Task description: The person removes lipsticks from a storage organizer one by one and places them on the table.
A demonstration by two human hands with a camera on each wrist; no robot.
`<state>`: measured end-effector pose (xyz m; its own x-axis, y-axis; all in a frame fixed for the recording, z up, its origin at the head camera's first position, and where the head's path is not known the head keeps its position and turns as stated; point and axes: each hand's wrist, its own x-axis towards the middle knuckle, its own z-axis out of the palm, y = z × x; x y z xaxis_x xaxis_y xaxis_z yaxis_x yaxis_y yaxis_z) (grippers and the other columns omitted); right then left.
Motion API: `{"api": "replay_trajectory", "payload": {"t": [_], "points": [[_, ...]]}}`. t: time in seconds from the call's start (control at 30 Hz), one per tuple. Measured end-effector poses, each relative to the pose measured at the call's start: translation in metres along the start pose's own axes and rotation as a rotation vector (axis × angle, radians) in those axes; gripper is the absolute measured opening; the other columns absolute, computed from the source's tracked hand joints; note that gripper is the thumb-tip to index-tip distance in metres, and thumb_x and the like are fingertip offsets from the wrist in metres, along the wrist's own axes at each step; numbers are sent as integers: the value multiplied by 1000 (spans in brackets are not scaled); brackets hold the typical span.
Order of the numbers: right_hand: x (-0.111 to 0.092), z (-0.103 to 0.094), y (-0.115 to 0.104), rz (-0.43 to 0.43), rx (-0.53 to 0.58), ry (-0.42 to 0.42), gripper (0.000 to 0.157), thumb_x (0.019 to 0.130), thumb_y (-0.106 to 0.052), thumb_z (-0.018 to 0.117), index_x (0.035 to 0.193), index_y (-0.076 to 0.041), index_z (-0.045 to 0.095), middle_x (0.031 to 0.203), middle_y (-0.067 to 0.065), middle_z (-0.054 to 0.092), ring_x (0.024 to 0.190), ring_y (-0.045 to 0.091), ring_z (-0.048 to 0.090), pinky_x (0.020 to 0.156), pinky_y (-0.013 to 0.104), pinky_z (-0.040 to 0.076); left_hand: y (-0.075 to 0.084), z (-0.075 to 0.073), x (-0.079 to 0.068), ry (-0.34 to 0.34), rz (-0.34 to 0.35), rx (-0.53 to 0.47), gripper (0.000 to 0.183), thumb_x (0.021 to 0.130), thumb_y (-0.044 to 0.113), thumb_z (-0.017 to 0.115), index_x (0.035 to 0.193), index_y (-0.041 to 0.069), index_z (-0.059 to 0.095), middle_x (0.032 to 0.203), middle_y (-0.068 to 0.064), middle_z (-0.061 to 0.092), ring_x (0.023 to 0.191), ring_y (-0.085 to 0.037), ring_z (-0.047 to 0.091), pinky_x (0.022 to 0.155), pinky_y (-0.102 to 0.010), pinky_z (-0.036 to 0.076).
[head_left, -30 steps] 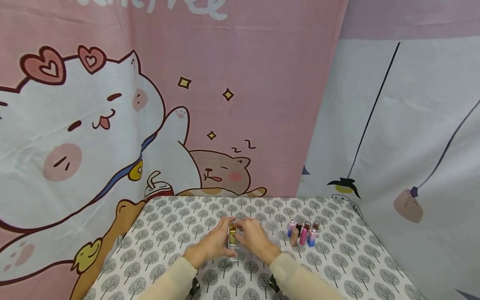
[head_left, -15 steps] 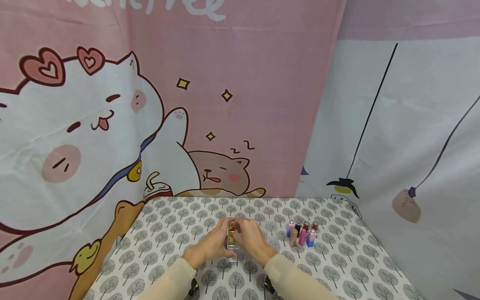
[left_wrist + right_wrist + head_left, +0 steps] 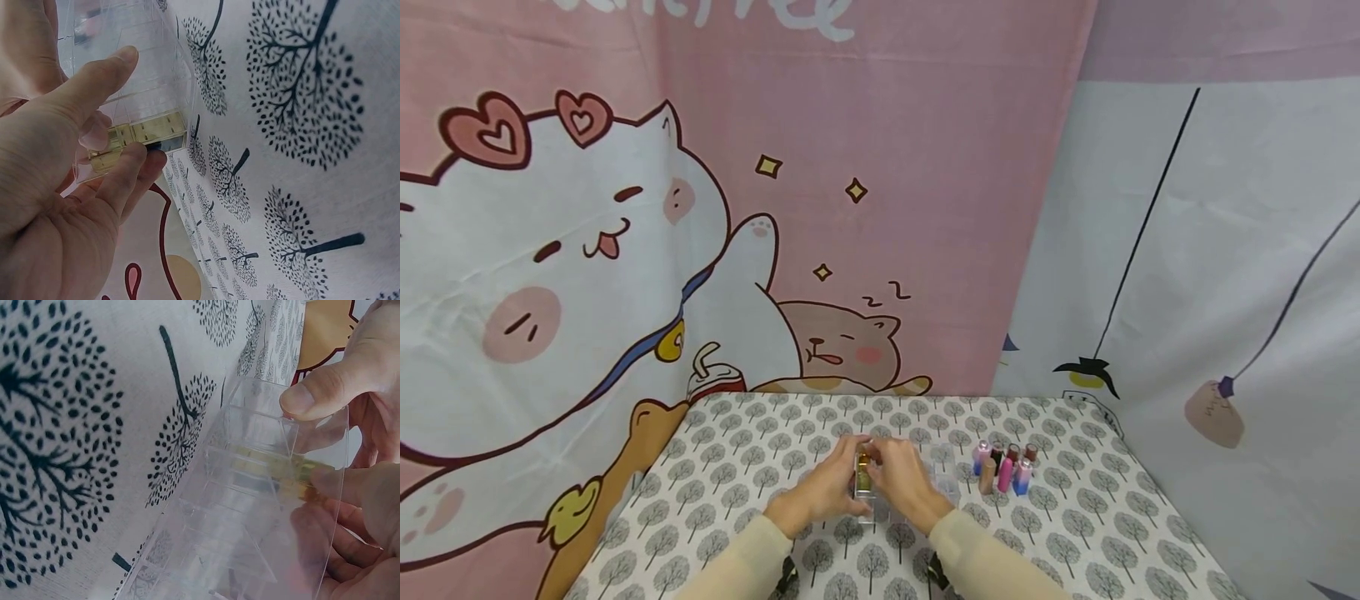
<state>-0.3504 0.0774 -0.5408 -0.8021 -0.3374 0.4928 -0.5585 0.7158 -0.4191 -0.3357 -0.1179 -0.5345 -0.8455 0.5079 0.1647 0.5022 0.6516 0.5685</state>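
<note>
A clear plastic divided organizer (image 3: 882, 510) (image 3: 240, 550) lies on the table beneath both hands. At its left end my left hand (image 3: 825, 485) (image 3: 69, 156) holds it, thumb on the near side and fingers on the far wall. My right hand (image 3: 910, 482) (image 3: 350, 531) reaches over the same end, thumb and fingers pinching the top of a gold lipstick tube (image 3: 864, 481) (image 3: 156, 127), which stands in an end compartment. Seen through the plastic in the right wrist view, its lower part looks blurred. The right fingertips are partly hidden in the head view.
Right of the organizer stands a group of several lipsticks, among them a brown tube (image 3: 987, 477), a bright pink tube (image 3: 1004, 475) and a pink-to-blue tube (image 3: 1022, 477). A tree-print cloth (image 3: 745, 500) covers the table. A cartoon curtain (image 3: 925, 208) hangs behind.
My right hand has shifted slightly left and in over the end compartment. My left hand keeps its place on the organizer; the lipsticks on the right stay put.
</note>
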Motion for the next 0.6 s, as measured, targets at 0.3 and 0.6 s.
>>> {"api": "replay_trajectory", "payload": {"t": [0.3, 0.6], "points": [[3, -7, 0, 29, 47, -11, 28, 94, 4, 91, 120, 5, 83, 111, 22, 87, 97, 34, 87, 82, 33, 75, 1, -1, 2, 15, -5, 14, 126, 81, 22, 109, 178, 10, 32, 171, -19, 49, 110, -20, 76, 101, -39, 72], [4, -26, 0, 3, 121, 36, 19, 99, 0, 90, 115, 1, 80, 107, 17, 87, 96, 29, 87, 85, 38, 75, 1, 0, 0, 7, -28, 33, 125, 81, 24, 110, 177, 10, 33, 171, -19, 48, 118, -28, 77, 108, -48, 72]]}}
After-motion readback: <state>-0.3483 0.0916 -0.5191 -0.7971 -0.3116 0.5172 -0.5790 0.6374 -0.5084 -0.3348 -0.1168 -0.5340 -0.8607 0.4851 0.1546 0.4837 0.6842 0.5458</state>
